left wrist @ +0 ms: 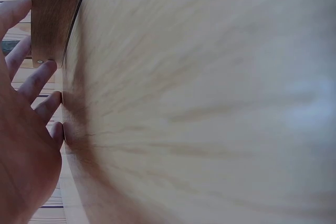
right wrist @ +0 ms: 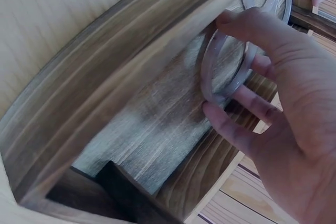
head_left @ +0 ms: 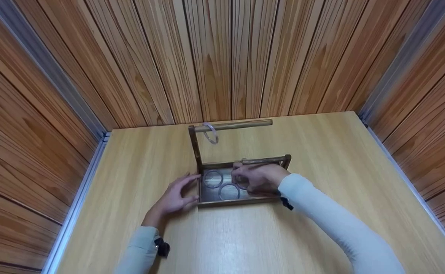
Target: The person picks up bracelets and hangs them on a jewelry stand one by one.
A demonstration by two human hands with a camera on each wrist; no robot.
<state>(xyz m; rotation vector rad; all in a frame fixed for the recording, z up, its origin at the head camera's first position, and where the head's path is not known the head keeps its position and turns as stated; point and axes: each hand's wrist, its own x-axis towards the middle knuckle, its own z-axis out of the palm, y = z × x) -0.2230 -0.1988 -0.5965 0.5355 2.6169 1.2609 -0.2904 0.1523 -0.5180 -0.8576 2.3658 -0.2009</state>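
A dark wooden jewellery stand (head_left: 237, 202) with a shallow tray base stands on the table. My left hand (head_left: 175, 196) rests against the tray's left end, fingers spread and fairly straight; the left wrist view shows its fingertips at the wooden side (left wrist: 55, 22). Inside the tray, my right hand (head_left: 260, 177) pinches a translucent pale bangle (right wrist: 209, 69) between thumb and fingers. Two more clear bangles lie left of it in the tray, a rear bangle (head_left: 213, 170) and a front bangle (head_left: 239, 193). Another bangle (head_left: 215, 137) hangs on the upper bar (head_left: 245, 124), near its post.
A shorter lower bar (head_left: 264, 160) crosses above the tray's right rear, close over the right hand. The upper bar's right end is free. Wood-plank walls (head_left: 218, 57) enclose the light wooden table (head_left: 237, 239) at the back and sides.
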